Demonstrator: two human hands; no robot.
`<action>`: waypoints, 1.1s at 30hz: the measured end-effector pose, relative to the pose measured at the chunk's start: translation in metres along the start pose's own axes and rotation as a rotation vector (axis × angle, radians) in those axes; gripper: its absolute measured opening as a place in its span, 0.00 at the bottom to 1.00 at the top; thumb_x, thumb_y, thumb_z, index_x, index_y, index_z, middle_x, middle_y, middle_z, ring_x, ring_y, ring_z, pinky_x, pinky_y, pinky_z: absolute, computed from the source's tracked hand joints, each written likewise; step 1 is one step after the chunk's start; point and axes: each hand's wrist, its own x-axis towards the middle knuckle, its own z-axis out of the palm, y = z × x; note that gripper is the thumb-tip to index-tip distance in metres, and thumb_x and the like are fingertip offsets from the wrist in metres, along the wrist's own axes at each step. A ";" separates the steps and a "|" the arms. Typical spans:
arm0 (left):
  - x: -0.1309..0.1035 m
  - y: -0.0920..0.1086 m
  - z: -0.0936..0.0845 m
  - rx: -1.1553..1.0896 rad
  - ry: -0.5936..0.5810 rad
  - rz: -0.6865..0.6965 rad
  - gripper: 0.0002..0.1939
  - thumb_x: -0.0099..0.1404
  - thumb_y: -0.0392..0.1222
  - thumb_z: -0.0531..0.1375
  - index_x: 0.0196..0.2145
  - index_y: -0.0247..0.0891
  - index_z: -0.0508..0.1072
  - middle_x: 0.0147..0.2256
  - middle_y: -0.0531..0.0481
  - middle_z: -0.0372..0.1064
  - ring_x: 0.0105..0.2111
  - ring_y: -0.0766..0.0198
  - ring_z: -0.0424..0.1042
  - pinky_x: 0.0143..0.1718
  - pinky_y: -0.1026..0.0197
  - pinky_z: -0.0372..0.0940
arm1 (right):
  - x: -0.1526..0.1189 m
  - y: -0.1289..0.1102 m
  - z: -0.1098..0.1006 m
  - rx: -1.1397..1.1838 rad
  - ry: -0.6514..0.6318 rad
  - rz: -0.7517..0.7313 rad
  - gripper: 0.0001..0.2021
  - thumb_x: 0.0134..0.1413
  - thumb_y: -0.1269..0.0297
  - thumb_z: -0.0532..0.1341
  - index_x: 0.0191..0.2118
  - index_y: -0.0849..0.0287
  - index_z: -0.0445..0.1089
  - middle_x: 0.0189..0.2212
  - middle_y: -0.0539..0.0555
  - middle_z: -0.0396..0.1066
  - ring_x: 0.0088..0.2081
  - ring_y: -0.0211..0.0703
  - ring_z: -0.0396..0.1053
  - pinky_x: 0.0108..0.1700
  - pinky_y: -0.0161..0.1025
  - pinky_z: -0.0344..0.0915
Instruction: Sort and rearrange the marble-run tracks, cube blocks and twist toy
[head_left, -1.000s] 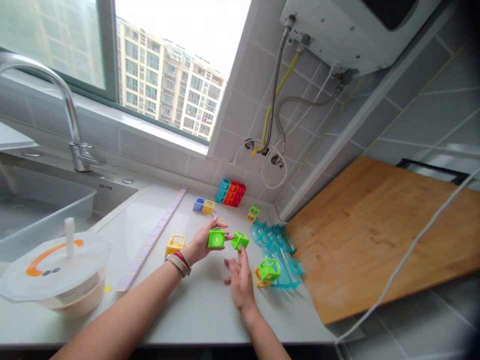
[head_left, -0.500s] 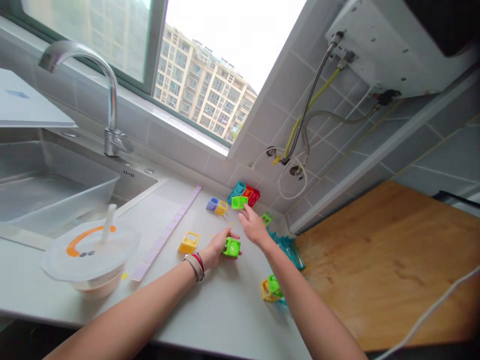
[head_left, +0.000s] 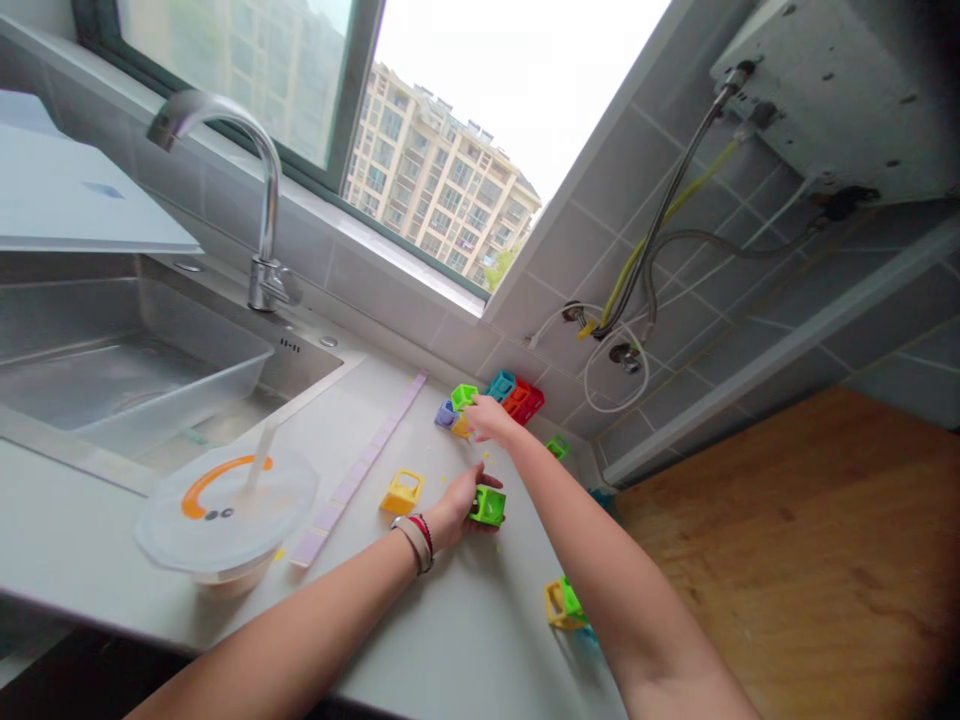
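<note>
My left hand is closed round a green block low over the white counter. Farther back, my right hand pinches another green block above a purple block and a yellow block, partly hidden by the fingers. Whether the held block touches them I cannot tell. Behind my right hand lie a teal block and red blocks. A lone yellow block sits left of my left hand.
A lidded cup with a straw stands at the left, beside a purple strip. The sink and faucet are beyond. Yellow and green blocks lie by my right forearm, near a wooden board.
My right hand has carried its green block leftward, from in front of the teal and red blocks to the purple and yellow pair. The view has shifted; my left hand keeps its block.
</note>
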 end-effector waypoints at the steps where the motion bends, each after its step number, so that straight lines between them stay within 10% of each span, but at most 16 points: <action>1: 0.000 0.000 0.000 0.000 0.003 0.001 0.28 0.73 0.64 0.50 0.44 0.36 0.74 0.33 0.42 0.76 0.28 0.56 0.77 0.28 0.57 0.72 | 0.000 0.002 0.001 0.000 0.004 -0.004 0.32 0.53 0.64 0.65 0.65 0.61 0.67 0.56 0.67 0.74 0.34 0.50 0.80 0.25 0.36 0.74; 13: 0.000 0.001 0.001 0.002 0.018 0.020 0.24 0.73 0.61 0.53 0.40 0.36 0.73 0.27 0.48 0.71 0.24 0.59 0.73 0.27 0.56 0.73 | -0.013 0.038 -0.032 -0.047 0.021 -0.071 0.33 0.57 0.71 0.61 0.69 0.54 0.63 0.62 0.63 0.71 0.35 0.51 0.82 0.36 0.43 0.78; 23: 0.002 -0.002 -0.001 0.018 0.016 0.038 0.22 0.73 0.59 0.53 0.39 0.37 0.74 0.28 0.46 0.72 0.28 0.56 0.73 0.31 0.53 0.74 | -0.022 0.053 -0.025 -0.220 0.071 -0.178 0.19 0.58 0.72 0.63 0.55 0.58 0.76 0.54 0.58 0.78 0.57 0.53 0.75 0.62 0.45 0.66; 33: 0.006 -0.004 0.000 0.012 0.021 0.031 0.24 0.73 0.60 0.53 0.37 0.37 0.75 0.29 0.47 0.71 0.27 0.57 0.72 0.30 0.54 0.73 | -0.021 0.044 -0.008 -0.276 0.118 -0.245 0.20 0.61 0.71 0.60 0.59 0.58 0.73 0.58 0.58 0.75 0.61 0.50 0.71 0.66 0.44 0.62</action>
